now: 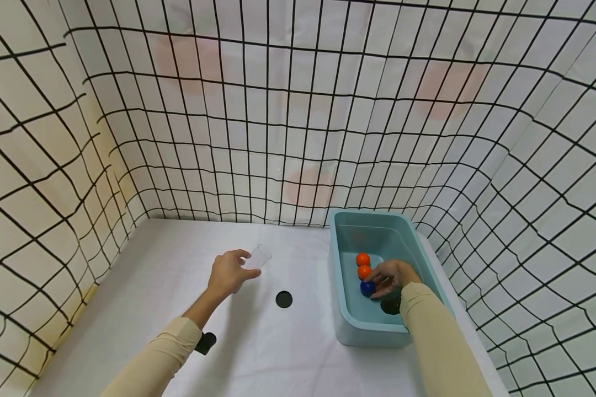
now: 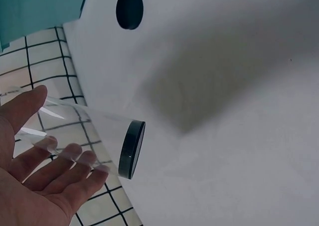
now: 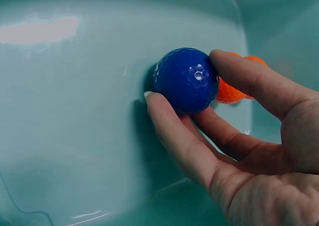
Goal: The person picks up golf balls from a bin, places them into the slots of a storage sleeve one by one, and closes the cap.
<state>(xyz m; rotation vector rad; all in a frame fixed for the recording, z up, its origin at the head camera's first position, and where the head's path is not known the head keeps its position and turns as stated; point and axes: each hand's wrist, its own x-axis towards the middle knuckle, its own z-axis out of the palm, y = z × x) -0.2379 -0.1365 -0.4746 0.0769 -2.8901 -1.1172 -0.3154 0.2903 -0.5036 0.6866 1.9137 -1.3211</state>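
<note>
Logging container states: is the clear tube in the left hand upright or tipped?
Tipped: the clear tube lies sideways across the left hand.

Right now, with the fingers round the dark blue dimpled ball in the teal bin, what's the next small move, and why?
Probably lift the dark blue dimpled ball straight up: the right hand already pinches it inside the teal plastic bin, while the left hand holds the clear plastic tube ready.

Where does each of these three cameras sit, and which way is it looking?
Head: on the person's head, looking down at table, both hands and sleeves.
Left wrist: looks past left hand, its grip round clear tube.
Right wrist: inside teal bin, right hand pinching blue ball.
Shared: black disc shows in head and left wrist views.
</note>
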